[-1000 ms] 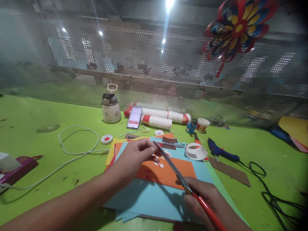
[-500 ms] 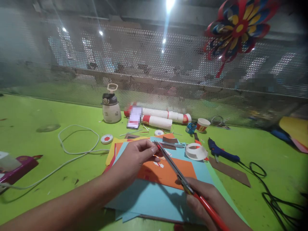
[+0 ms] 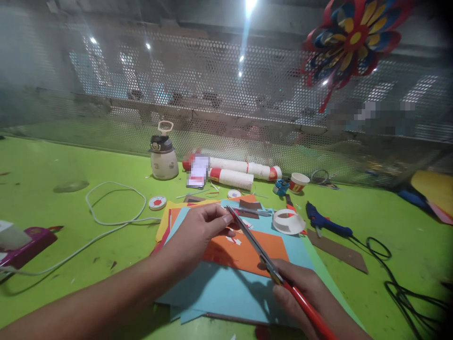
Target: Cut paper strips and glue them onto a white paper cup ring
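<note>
In my right hand (image 3: 300, 288) is a pair of scissors (image 3: 253, 241) with red handles, its blades pointing up and left. My left hand (image 3: 207, 226) pinches a small red piece of paper (image 3: 234, 213) right at the blade tips; most of that piece is hidden by fingers and blades. Below both hands lies an orange sheet (image 3: 272, 245) with small white cut bits on it. It rests on light blue sheets (image 3: 212, 288), with yellow and red paper showing at the left. A white paper ring (image 3: 288, 230) sits on the stack's right side.
Right of the papers lie a blue glue gun (image 3: 327, 222) with a black cord and a brown strip (image 3: 339, 252). Behind stand a bottle (image 3: 164, 158), a phone (image 3: 198, 171), stacked paper cups (image 3: 231, 178) and a single cup (image 3: 299, 182). A white cable (image 3: 113, 225) loops across the left.
The scissor blades look slightly closer together at the red piece. Both hands stay nearly in place, and the view has shifted very slightly.
</note>
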Action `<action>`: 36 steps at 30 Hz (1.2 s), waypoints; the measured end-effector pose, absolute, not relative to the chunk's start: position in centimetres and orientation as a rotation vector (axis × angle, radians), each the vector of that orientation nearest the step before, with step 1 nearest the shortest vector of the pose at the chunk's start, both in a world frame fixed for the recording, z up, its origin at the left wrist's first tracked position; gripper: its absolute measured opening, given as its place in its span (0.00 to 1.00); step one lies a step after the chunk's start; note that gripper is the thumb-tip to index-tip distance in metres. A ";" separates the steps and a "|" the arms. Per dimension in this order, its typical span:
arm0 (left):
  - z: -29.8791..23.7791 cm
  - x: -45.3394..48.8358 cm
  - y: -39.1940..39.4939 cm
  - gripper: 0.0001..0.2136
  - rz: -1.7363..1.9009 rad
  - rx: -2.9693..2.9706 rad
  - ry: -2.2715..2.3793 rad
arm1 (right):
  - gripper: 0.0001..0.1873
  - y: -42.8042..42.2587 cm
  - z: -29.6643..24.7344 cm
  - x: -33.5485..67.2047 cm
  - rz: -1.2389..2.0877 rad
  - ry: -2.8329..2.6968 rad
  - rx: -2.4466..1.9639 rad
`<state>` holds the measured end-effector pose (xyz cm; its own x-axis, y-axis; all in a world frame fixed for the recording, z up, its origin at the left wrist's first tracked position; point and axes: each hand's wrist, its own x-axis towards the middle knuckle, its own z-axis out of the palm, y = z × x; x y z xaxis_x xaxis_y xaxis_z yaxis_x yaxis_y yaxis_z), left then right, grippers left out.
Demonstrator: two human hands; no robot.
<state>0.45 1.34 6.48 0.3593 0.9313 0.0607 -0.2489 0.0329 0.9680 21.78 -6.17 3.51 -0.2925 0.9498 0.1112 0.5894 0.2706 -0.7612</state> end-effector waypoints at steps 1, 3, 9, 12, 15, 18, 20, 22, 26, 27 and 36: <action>6.5 0.5 1.3 0.06 1.054 1.189 0.748 | 0.34 -6.2 3.6 21.7 0.830 -1.977 -1.376; 6.5 0.5 1.3 0.06 1.060 1.189 0.753 | 0.33 -6.2 3.7 21.7 0.831 -1.986 -1.359; 6.6 0.5 1.1 0.06 1.067 1.206 0.767 | 0.25 -6.4 4.0 21.7 0.791 -2.020 -1.337; 6.7 0.5 1.0 0.06 1.073 1.194 0.775 | 0.18 -6.4 4.1 21.8 0.806 -2.050 -1.339; 6.6 0.6 1.0 0.06 1.073 1.178 0.769 | 0.15 -6.4 4.0 21.7 0.779 -2.061 -1.335; 6.5 0.7 1.1 0.06 1.066 1.169 0.760 | 0.13 -6.5 3.8 21.6 0.753 -2.068 -1.317; 6.5 0.7 1.1 0.06 1.063 1.167 0.761 | 0.12 -6.6 3.6 21.6 0.737 -2.075 -1.311; 6.5 0.6 1.1 0.06 1.060 1.176 0.762 | 0.12 -6.7 3.5 21.6 0.703 -2.090 -1.318; 6.5 0.5 1.1 0.06 1.058 1.186 0.775 | 0.14 -6.5 3.7 21.9 0.590 -2.133 -1.348; 6.5 0.4 1.1 0.06 1.057 1.185 0.786 | 0.15 -6.4 3.7 22.1 0.564 -2.132 -1.368; 6.6 0.5 1.3 0.08 1.006 1.237 0.732 | 0.22 -3.3 4.1 25.2 0.371 -2.081 -1.782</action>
